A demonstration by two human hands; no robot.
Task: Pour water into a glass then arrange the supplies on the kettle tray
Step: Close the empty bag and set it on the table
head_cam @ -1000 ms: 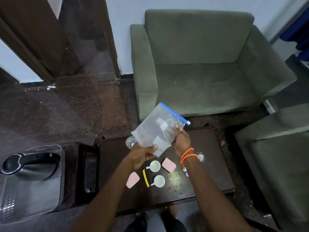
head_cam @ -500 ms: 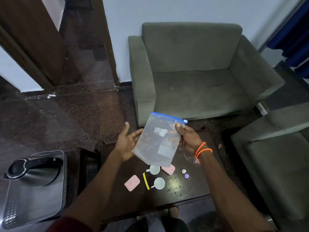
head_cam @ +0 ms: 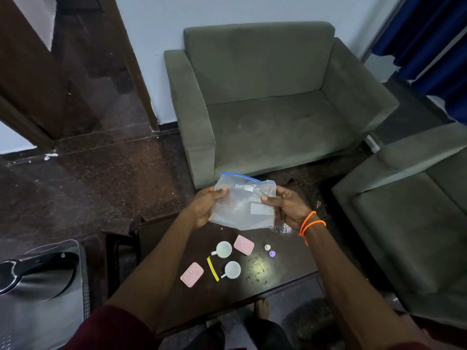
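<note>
head view: both hands (left (head_cam: 204, 207), right (head_cam: 288, 207)) grip clear bag (head_cam: 243, 202)

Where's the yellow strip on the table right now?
In the head view, the yellow strip lies flat on the dark table, between the near pink packet and the near white cup.

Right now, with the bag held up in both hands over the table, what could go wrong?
The zip bag, gripped at its sides by the left hand and right hand, blocks sight of the table's far edge; lowering it blindly may knock something hidden. The two white cups stand just below and could be swept over.
</note>
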